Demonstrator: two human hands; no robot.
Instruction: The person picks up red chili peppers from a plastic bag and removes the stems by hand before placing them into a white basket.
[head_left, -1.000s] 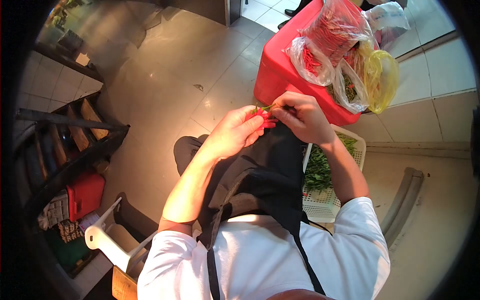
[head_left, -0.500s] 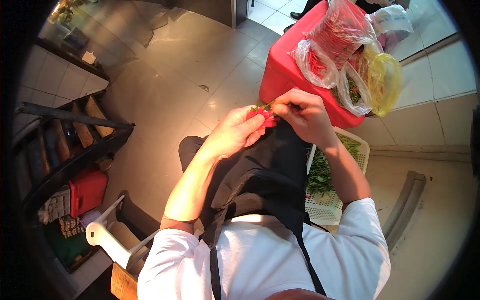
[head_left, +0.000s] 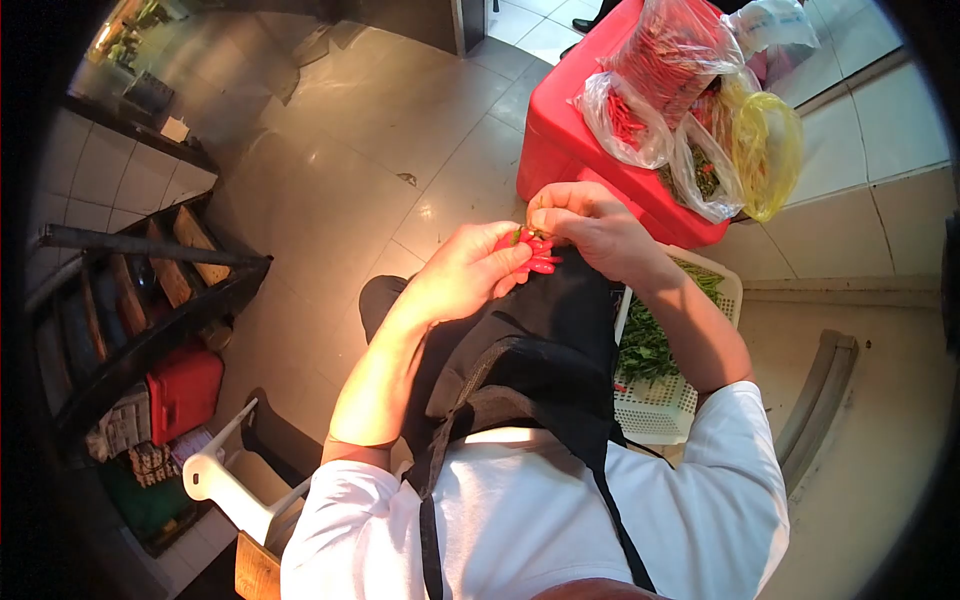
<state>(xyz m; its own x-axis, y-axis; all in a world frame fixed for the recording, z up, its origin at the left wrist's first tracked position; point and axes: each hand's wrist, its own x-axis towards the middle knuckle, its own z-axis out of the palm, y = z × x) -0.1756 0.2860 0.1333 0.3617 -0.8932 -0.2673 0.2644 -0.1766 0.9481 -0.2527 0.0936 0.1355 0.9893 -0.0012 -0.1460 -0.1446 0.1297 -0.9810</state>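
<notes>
From the head view — the only one we had — we were looking down on two bare hands, meeting out in front of the black apron (head_left: pixel 545 325). The left hand (head_left: pixel 465 268) was closed, and there they were: a small bunch of red peppers (head_left: pixel 541 262) gripped between its thumb and curled fingers. The right hand (head_left: pixel 592 232) was mostly folded too, thumb and forefinger drawn together right at the bunch; whether a stem was caught in that pinch was too small for us to tell. And here was the relation that counted: the peppers lay just below the right hand's fingertips and to their left in the picture, their green end uppermost, by the left thumb. The left hand was nearer, being wrapped around them, with the right only just beside. As for direction, we saw the red bodies fan out of the grip toward the person's right, their long axes running roughly crosswise — though the fingers hid part of them. Near the right forearm stood the white basket (head_left: pixel 655 428) with green stalks (head_left: pixel 645 345) inside, and beyond it the red box (head_left: pixel 560 125) bearing plastic bags (head_left: pixel 648 150).
</notes>
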